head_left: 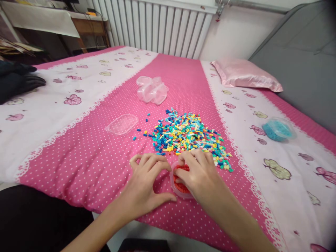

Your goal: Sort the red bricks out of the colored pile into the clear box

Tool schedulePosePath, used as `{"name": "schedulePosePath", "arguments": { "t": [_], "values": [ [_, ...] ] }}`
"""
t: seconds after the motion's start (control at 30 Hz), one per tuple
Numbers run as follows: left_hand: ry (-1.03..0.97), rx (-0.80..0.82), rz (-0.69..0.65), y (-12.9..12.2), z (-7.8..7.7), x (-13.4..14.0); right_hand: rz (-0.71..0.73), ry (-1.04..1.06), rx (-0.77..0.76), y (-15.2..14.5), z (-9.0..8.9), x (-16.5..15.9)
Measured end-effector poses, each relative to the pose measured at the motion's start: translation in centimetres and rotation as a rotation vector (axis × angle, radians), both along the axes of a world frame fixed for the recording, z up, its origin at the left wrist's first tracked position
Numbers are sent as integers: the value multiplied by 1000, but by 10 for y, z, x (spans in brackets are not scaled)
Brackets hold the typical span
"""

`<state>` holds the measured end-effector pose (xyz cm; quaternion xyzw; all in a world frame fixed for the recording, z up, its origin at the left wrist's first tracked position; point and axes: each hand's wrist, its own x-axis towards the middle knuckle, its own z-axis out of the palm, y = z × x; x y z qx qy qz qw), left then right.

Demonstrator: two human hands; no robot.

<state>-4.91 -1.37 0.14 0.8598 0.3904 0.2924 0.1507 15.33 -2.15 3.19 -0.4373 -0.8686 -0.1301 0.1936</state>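
A small clear plastic tub [172,182] with red building bricks [181,187] in it stands near the bed's front edge. My right hand [198,171] reaches over its rim, fingers bent and drawn together at the red bricks; whatever they pinch is hidden. To the left of the tub, my left hand [148,180] is open and holds nothing, its thumb and fingers curved apart around that side. Just beyond both hands spreads a loose pile of small multicoloured bricks [187,131], with a few strays on its left.
A clear lid [123,124] lies flat on the pink dotted bedspread [105,164]. Farther back are several nested clear tubs [153,91]. A tub of blue bricks [278,129] sits at the right, a pink pillow [245,74] behind it. Dark gloves [19,78] lie far left.
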Motion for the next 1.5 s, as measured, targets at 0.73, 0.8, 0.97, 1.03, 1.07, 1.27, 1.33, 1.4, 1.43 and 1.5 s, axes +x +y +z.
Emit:
{"name": "schedulePosePath", "arguments": {
  "t": [0.73, 0.8, 0.97, 1.03, 1.07, 1.27, 1.33, 1.4, 1.43, 1.5],
  "values": [
    [23, 12, -17, 1, 0, 1, 136, 185, -241, 13, 3, 17],
    [22, 14, -20, 1, 0, 1, 127, 196, -221, 13, 2, 17],
    [21, 18, -31, 1, 0, 2, 126, 191, -248, 12, 2, 18],
    [19, 18, -34, 1, 0, 2, 129, 199, -249, 12, 2, 18],
    [20, 17, -35, 1, 0, 2, 128, 205, -240, 12, 1, 18],
    [18, 19, -35, 1, 1, 2, 139, 202, -182, 12, 0, 16],
    [20, 16, -34, 1, 1, 2, 147, 219, -165, 11, 1, 17],
    [20, 16, -33, 1, 1, 2, 157, 232, -159, 11, 2, 18],
    [20, 17, -33, 1, 1, 2, 164, 234, -160, 11, 2, 19],
    [19, 22, -32, 1, 0, 2, 179, 232, -154, 11, 2, 19]
  ]
}}
